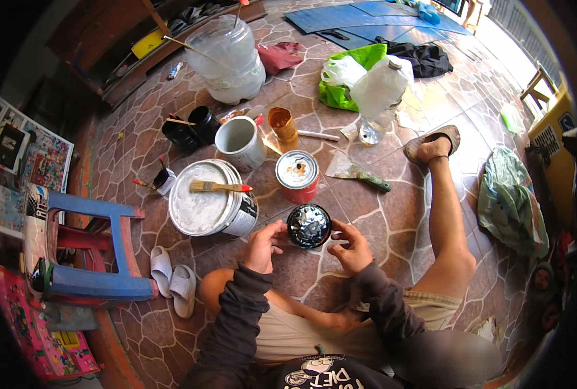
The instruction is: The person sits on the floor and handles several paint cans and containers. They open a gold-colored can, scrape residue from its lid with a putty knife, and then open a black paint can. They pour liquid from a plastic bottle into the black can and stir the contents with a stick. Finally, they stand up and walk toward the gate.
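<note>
Between my hands is a round can (309, 226), its top coated in glossy black paint that catches the light. The fingertips of my left hand (262, 247) curl against its left side. On the other side, the bent fingers of my right hand (352, 250) meet its rim. The can's lower part is hidden from above. Just beyond it stands a red paint can (298, 185) with a rust-stained pale lid. Left of that, a paintbrush (218, 187) with a red-tipped handle lies across the white lid of a bucket (197, 211).
Behind stand a grey pail (239, 146), black cups (203, 123), an amber container (282, 126) and a large clear water jug (227, 65). A green-handled scraper (366, 178) lies right of the red can. A blue stool (100, 279) and white slippers (183, 292) are at left.
</note>
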